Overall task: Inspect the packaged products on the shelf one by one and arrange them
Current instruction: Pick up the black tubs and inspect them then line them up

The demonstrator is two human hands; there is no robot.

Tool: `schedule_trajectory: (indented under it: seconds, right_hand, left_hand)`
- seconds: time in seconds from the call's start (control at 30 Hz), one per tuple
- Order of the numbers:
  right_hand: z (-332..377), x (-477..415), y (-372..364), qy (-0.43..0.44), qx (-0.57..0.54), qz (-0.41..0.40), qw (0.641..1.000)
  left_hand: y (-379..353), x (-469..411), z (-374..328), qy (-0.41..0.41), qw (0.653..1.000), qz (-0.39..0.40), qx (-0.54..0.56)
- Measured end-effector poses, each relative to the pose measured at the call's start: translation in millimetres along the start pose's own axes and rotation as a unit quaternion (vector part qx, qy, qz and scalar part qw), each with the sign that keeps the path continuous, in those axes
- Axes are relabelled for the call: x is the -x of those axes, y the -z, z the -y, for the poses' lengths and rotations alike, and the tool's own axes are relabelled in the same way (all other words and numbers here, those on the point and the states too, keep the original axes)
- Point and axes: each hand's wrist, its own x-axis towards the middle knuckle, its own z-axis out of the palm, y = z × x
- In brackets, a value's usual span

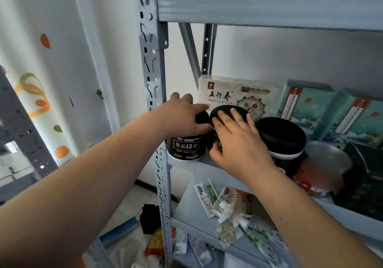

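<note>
Three black-lidded jars stand in a row at the front of the grey shelf (207, 164). My left hand (182, 116) grips the lid of the leftmost jar (187, 147), which shows a black label with white characters. My right hand (238, 139) holds the middle jar (228, 110), fingers over its black lid and thumb on its front. The third jar (281, 137) stands untouched to the right. Behind them leans a white box (232, 93) with black characters.
Two teal boxes (331, 112) stand at the back right, with a red-labelled tin (323, 170) and a dark box (360, 180) in front. Several small sachets (223, 209) lie on the lower shelf. The grey shelf post (154, 81) rises at left. Bags and a blue roll (120, 230) lie on the floor.
</note>
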Motion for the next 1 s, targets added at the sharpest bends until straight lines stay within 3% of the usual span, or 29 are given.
schedule_trajectory:
  seconds: [0.23,0.33,0.43,0.53,0.6,0.7,0.8,0.93,1.0]
  right_hand:
    - [1,0,1,0.007,-0.016,0.004,1.0]
    - [-1,4,-4,0.026,-0.051,-0.056,0.997]
    - [3,17,-10,0.032,-0.181,-0.155,0.971]
    - [16,34,-14,-0.007,-0.343,-0.124,0.931]
    - [26,43,-23,-0.033,-0.451,-0.084,0.888]
    - [40,50,-41,-0.058,-0.631,-0.013,0.773]
    - [55,53,-53,-0.074,-0.727,-0.003,0.683]
    - [68,53,-62,-0.108,-0.81,-0.036,0.576]
    - [70,52,-61,-0.117,-0.829,-0.043,0.545]
  left_hand:
    - [0,20,-11,0.005,0.998,-0.007,0.06]
    - [-4,27,-13,0.012,0.994,-0.049,0.096]
    - [-3,39,-8,0.026,0.982,-0.078,0.169]
    - [7,58,-3,0.033,0.956,-0.107,0.271]
    - [14,72,0,0.028,0.93,-0.115,0.347]
    - [20,88,2,0.026,0.904,-0.115,0.41]
    - [16,97,1,0.034,0.884,-0.126,0.449]
    - [-13,106,4,0.088,0.755,-0.212,0.614]
    - [-35,109,7,0.108,0.699,-0.196,0.679]
